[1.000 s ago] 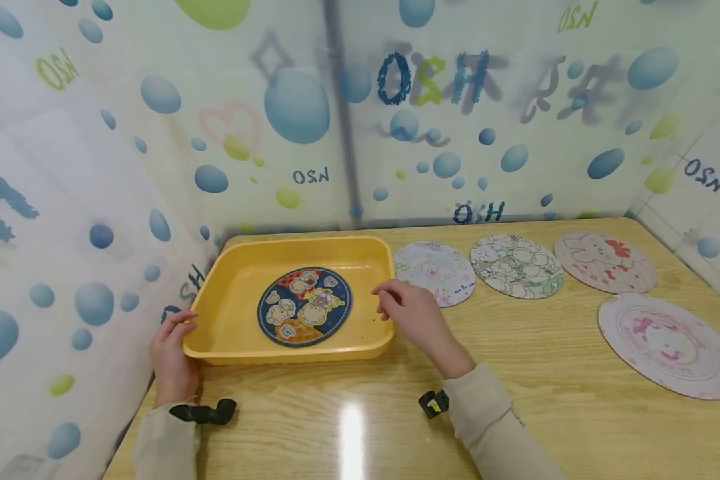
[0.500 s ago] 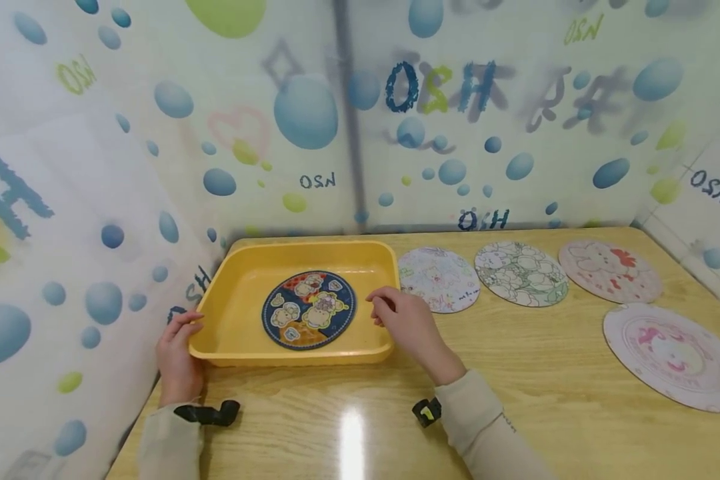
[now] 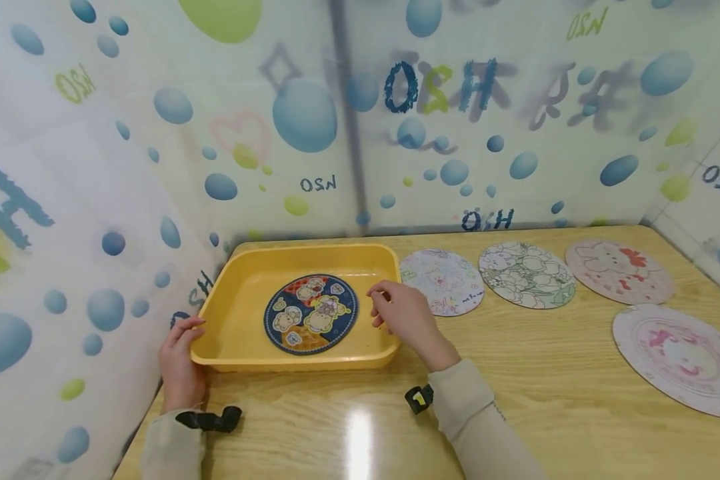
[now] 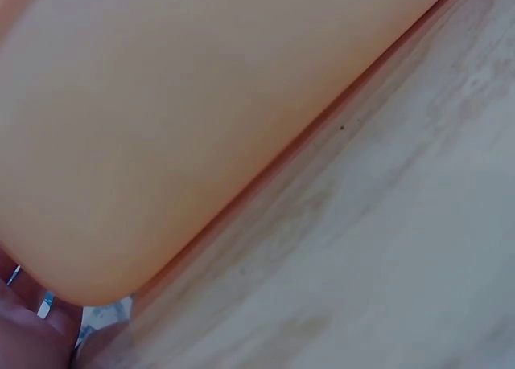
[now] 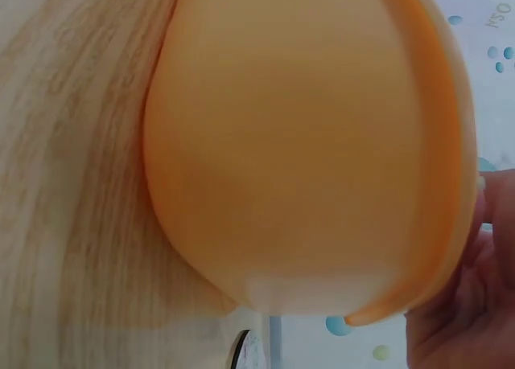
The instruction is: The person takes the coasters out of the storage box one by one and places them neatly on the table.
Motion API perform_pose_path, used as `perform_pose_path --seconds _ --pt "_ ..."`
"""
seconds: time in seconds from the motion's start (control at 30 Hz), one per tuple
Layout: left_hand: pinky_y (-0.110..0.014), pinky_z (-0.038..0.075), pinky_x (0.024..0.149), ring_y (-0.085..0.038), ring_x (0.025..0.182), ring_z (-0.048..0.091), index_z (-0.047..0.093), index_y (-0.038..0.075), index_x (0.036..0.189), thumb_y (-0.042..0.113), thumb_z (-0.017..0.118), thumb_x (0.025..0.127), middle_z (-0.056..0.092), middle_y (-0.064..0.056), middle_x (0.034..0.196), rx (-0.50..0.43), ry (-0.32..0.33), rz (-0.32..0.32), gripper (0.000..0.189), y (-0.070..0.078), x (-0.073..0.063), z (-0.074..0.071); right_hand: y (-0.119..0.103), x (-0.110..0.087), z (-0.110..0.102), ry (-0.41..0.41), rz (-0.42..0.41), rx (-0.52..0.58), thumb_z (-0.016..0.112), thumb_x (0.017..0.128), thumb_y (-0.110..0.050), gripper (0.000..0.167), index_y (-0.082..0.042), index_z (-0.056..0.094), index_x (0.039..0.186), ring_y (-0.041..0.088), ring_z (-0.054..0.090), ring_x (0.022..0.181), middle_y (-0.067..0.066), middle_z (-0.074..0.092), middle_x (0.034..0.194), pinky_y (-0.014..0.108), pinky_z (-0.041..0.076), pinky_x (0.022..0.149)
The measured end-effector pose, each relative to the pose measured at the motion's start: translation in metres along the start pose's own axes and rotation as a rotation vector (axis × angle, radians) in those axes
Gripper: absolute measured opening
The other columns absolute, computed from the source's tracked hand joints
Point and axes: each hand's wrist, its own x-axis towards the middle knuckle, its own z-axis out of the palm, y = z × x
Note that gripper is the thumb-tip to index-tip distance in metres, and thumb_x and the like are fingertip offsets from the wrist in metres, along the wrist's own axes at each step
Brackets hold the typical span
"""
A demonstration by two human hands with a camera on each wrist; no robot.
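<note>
A yellow rectangular tray [image 3: 303, 363] stands at the left of the table. Inside it lies a round dark blue board [image 3: 310, 314] with cartoon bear pictures. My left hand [image 3: 181, 363] holds the tray's left rim near its front corner; the left wrist view shows some fingers [image 4: 32, 313] behind that corner. On the opposite side, my right hand [image 3: 408, 320] reaches over the right rim with its fingers bent down inside. In the right wrist view the tray wall [image 5: 306, 144] hides some of those fingertips. Neither hand touches the blue board.
Right of the tray lie round picture boards: a pale one [image 3: 442, 283], one with green line drawings [image 3: 527, 275], a pink rabbit one [image 3: 620, 271] and a larger pink-white one [image 3: 681, 357]. Patterned curtains [image 3: 372, 133] stand behind and beside the wooden table [image 3: 288, 427].
My right hand has shifted slightly left over the tray rim. The left hand stays at its rim, and the tray and boards keep their places while the head view shifts a little.
</note>
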Motion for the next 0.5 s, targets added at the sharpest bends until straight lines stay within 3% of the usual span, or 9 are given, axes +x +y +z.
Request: perform_pose_path --seconds 0.3,0.5 --pt "-0.016 0.045 0.079 -0.017 0.108 0.042 0.059 -0.001 0.098 0.007 0.052 0.087 0.045 -0.005 0.120 0.002 0.000 -0.015 0.016 0.001 -0.001 -0.001 -0.005 0.008 0.002 -0.079 0.063 -0.088 0.045 0.092 -0.029 0.026 -0.014 0.057 0.109 0.021 0.062 0.060 0.006 0.063 0.080 0.028 0.047 0.045" --pt "-0.016 0.045 0.081 -0.017 0.107 0.042 0.059 -0.001 0.100 0.008 0.051 0.088 0.045 -0.005 0.120 0.029 0.010 -0.011 0.017 0.002 -0.001 0.001 -0.009 0.012 0.009 -0.119 -0.023 -0.285 0.044 0.092 -0.027 0.026 -0.013 0.058 0.109 0.013 0.055 0.044 0.001 0.062 0.067 0.028 0.044 0.044"
